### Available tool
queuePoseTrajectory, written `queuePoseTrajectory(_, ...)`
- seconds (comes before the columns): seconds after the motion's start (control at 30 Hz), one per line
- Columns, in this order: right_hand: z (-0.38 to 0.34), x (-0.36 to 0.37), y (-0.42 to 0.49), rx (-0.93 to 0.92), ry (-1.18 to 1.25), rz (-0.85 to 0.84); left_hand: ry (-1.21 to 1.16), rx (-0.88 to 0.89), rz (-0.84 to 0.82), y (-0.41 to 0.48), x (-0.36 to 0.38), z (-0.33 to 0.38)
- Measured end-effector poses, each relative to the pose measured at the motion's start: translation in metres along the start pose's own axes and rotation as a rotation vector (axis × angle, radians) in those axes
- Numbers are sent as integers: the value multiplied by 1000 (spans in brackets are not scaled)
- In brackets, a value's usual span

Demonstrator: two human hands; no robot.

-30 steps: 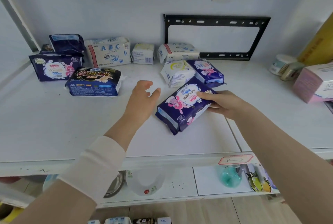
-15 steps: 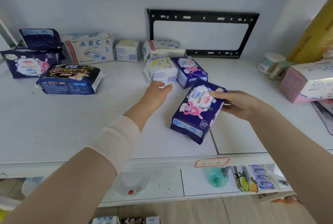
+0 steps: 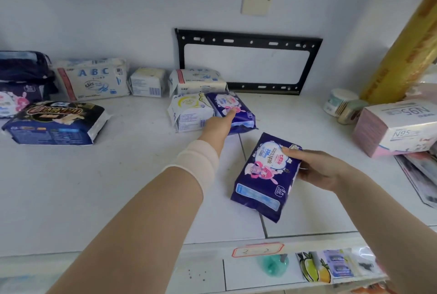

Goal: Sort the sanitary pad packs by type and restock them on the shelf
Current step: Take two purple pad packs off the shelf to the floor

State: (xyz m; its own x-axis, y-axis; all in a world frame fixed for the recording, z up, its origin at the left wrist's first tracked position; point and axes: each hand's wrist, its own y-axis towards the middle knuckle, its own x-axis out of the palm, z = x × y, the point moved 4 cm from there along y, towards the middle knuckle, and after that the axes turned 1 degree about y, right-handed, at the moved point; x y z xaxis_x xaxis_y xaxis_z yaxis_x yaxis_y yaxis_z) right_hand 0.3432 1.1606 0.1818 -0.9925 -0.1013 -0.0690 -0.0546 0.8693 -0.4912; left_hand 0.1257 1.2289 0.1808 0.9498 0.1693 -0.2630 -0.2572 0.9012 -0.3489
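Note:
My right hand (image 3: 319, 168) grips a purple pad pack with a pink cartoon figure (image 3: 264, 175), tilted above the white shelf (image 3: 118, 187). My left hand (image 3: 220, 123) reaches forward, its fingertips touching a second purple pack (image 3: 238, 107) that lies at the middle back. Right beside that pack, to its left, stands a small white pack with a yellow mark (image 3: 189, 111). Behind them lie white ABC packs (image 3: 92, 78) (image 3: 196, 81) and a small white pack (image 3: 147, 84). A dark blue pack (image 3: 54, 121) and more purple packs (image 3: 16, 97) sit at the left.
A black metal bracket (image 3: 248, 41) is fixed to the back wall. At the right stand a pink N95 mask box (image 3: 397, 128), small round tubs (image 3: 340, 102) and a yellow roll (image 3: 402, 52). A lower shelf below holds small goods (image 3: 314, 267).
My left hand has stretched further forward from mid-shelf to the purple pack at the back. My right hand has swung its pack to the right and turned it more upright.

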Motion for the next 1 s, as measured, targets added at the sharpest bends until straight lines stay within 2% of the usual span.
queuePoseTrajectory(0.27, -4, 2, 6, -11, -32, -22, 182, -57, 142, 22, 13, -4)
queuePoseTrajectory(0.47, -7, 3, 7, -32, -73, 23, 136, -66, 132, 27, 15, -3)
queuePoseTrajectory(0.67, -9, 5, 6, -58, -115, 60, -23, -54, 130, 34, 17, -5)
queuePoseTrajectory(0.8, -7, 8, -2, -73, -90, 150, -59, -52, 133, 36, 17, -4)
queuePoseTrajectory(0.9, 1, 6, -16, -40, -113, 260, -64, -54, 123, 32, 18, -4)
queuePoseTrajectory(1.0, 19, 11, -35, 33, -194, 274, -93, -36, 128, 25, 16, -4)
